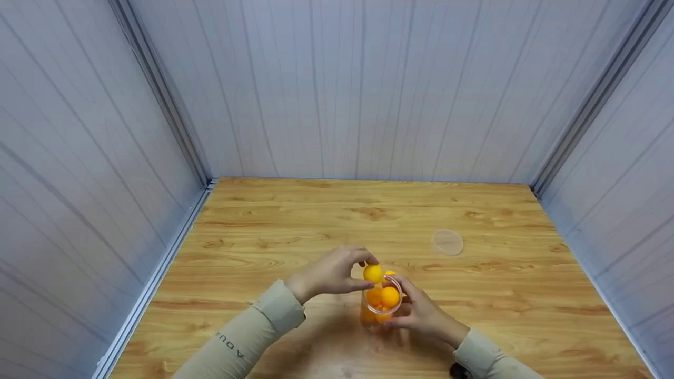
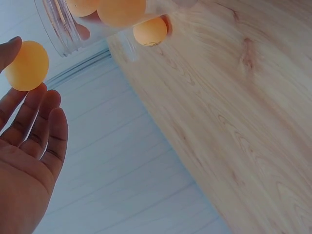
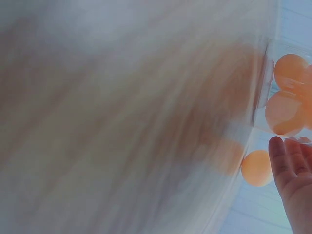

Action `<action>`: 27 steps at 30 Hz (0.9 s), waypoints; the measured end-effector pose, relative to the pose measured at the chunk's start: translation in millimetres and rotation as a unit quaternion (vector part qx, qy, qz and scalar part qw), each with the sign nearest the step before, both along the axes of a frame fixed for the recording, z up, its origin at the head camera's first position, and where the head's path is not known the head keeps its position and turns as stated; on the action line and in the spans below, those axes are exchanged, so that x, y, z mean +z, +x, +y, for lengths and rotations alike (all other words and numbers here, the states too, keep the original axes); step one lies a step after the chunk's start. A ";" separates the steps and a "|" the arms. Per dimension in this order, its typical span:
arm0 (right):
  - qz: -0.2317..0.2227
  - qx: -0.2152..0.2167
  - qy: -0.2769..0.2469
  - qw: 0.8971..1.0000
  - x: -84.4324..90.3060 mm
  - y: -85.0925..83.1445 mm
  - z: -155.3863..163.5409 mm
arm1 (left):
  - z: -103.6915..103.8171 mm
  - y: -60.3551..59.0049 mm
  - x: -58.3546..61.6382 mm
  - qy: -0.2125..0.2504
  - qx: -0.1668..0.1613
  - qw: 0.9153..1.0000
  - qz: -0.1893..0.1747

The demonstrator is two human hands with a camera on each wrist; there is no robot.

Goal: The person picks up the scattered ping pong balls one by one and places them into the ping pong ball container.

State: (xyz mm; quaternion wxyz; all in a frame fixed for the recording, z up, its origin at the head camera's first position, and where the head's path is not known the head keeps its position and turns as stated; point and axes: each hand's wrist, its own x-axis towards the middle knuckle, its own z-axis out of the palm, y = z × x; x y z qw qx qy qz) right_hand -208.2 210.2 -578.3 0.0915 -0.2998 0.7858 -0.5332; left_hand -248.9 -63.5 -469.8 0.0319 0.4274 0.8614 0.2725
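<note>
My left hand (image 1: 339,271) pinches an orange ping-pong ball (image 1: 373,273) between thumb and fingertips, right at the rim of a clear plastic jar (image 1: 367,302). In the left wrist view the held ball (image 2: 27,66) is beside the jar's mouth. Several more ping-pong balls (image 1: 390,297) lie inside the jar, seen through its wall in the right wrist view. My right hand (image 1: 424,316) grips the jar from the right, thumb on the near side and fingers on the far side. One loose ball (image 3: 257,168) rests on the table just behind the jar, partly hidden in the head view.
A clear round lid (image 1: 447,242) lies flat on the wood-grain table (image 1: 295,210), beyond the jar and to its right. Pale panelled walls (image 1: 337,95) enclose the table at the back and both sides. A small black object (image 1: 459,370) shows at my right cuff.
</note>
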 end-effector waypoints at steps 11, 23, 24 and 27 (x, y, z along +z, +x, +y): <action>0.001 0.003 -0.005 1.000 -1.5 -0.8 0.0 | 1.8 5.8 -3.4 0.001 -0.030 1.000 0.006; 0.015 0.003 -0.002 1.000 -0.8 -0.9 -1.5 | 1.9 6.1 -8.5 -0.047 -0.043 0.998 -0.015; 0.017 0.005 -0.003 1.000 -0.8 -1.1 -1.5 | 1.9 6.3 -8.7 -0.048 -0.043 0.998 -0.017; 0.009 0.007 -0.006 1.000 0.2 -1.1 -1.3 | 2.1 6.7 -8.7 -0.050 -0.040 0.998 -0.028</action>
